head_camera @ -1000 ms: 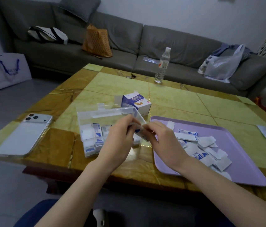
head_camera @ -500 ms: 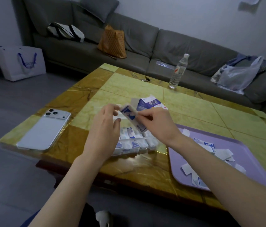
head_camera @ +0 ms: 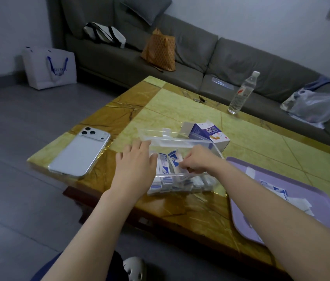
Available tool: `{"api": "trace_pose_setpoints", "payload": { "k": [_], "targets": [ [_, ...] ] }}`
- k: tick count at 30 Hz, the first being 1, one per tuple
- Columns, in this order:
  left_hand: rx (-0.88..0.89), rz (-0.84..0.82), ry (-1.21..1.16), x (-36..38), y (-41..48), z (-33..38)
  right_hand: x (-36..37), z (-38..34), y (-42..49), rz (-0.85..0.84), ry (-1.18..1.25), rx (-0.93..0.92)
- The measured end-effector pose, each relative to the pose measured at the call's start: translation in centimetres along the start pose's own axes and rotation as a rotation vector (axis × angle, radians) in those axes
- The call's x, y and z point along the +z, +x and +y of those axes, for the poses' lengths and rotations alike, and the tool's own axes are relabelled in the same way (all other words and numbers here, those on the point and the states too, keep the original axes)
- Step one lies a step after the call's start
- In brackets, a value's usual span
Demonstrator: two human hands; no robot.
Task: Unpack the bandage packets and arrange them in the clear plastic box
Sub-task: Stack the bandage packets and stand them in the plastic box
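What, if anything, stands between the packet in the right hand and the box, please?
Nothing visible does. The lid stands open at the back, and the right hand holds the packet inside the box. The left hand rests at the box's left side.

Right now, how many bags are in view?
4: a white paper bag on the floor, and on the sofa a striped tote, an orange bag and a clear plastic bag. More may be hidden.

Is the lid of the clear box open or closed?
Open: the lid stands back, and the right hand pinches a packet inside.
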State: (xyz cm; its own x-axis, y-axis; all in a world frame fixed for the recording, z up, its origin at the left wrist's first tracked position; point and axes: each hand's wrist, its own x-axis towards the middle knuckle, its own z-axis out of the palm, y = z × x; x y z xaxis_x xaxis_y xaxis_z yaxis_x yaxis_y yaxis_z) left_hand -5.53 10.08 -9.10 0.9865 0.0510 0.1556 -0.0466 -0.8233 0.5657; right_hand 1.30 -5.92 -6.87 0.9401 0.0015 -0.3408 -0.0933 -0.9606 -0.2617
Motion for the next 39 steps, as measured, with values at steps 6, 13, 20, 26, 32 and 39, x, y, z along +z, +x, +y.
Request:
{"api": "trace_pose_setpoints", "payload": {
  "k": [6,13,20,26,32,39],
  "targets": [
    [-0.003,-0.013,-0.016,0.3,0.2,0.1,0.8,-0.6,0.7,0.004,-0.174,-0.008],
    [-0.016,-0.03,-0.018,0.5,0.1,0.5,0.5,-1.2,0.2,0.008,-0.315,-0.034],
    [-0.013,-0.035,-0.029,0.4,-0.1,0.4,1.2,-1.0,1.1,0.05,-0.225,-0.043],
    [-0.014,0.012,-0.003,0.5,-0.2,0.7,0.4,0.1,-1.0,0.16,-0.042,-0.167],
    [0.126,0.214,0.034,0.6,-0.9,3.1,0.1,3.5,-5.5,0.758,0.0,-0.525],
    [0.584,0.154,-0.139,4.1,-2.4,9.0,0.4,13.9,-7.7,0.859,-0.046,-0.406]
  ]
}}
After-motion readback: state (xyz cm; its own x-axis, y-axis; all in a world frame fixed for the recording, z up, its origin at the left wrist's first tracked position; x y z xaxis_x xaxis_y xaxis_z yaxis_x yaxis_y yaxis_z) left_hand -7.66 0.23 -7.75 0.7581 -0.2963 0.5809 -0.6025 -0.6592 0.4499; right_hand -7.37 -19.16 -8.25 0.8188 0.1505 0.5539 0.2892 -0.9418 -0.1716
